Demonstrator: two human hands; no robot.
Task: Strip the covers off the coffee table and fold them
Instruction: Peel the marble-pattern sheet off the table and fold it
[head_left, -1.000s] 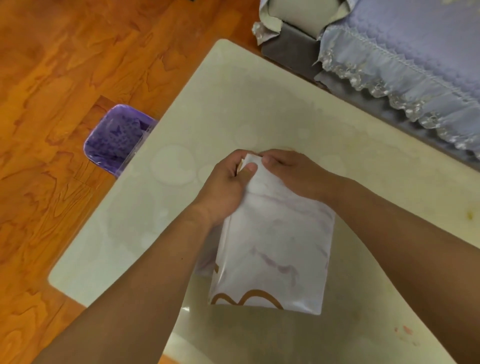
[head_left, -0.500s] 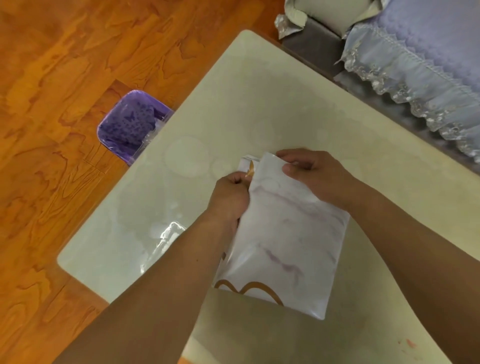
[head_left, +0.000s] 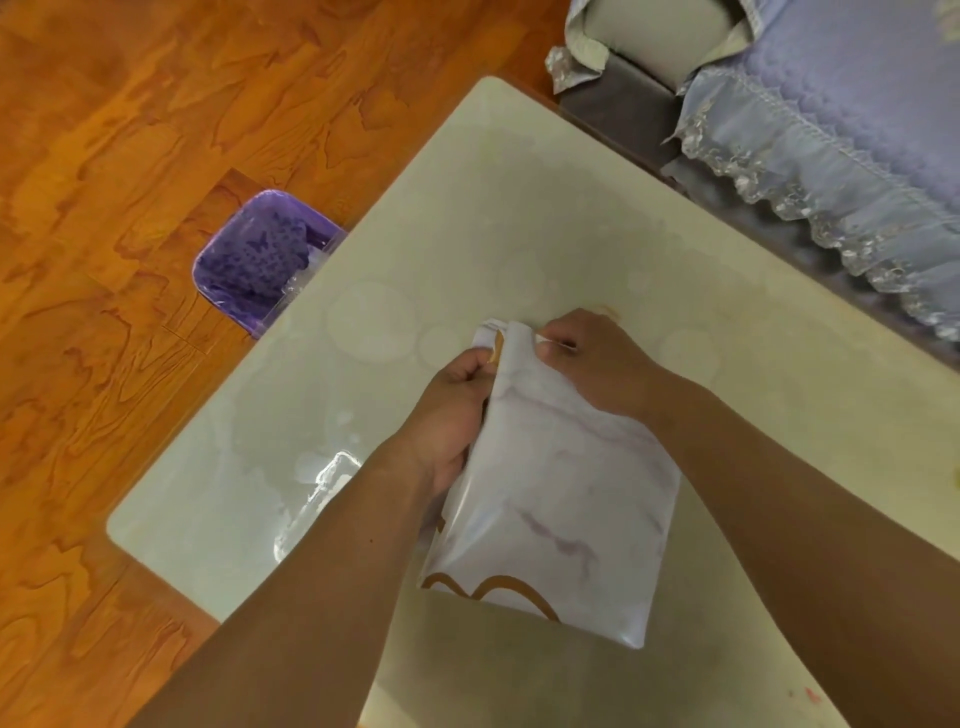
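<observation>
- Purple bin (head_left: 260, 260): on the wooden floor (head_left: 104, 156), just beside my desk's left edge.
- Desk (head_left: 519, 208): pale glossy top; a clear plastic sheet (head_left: 322, 493) lies near my left forearm.
- My left hand (head_left: 452, 410): fingers curled, gripping the left edge of the folded cover.
- Folded cover (head_left: 561, 509): white, marbled, gold-trimmed, held over the desk between both hands.
- My right hand (head_left: 597, 364): pinching the cover's top corner.
- Sofa (head_left: 831, 130): lace-edged throw, beyond the desk.
</observation>
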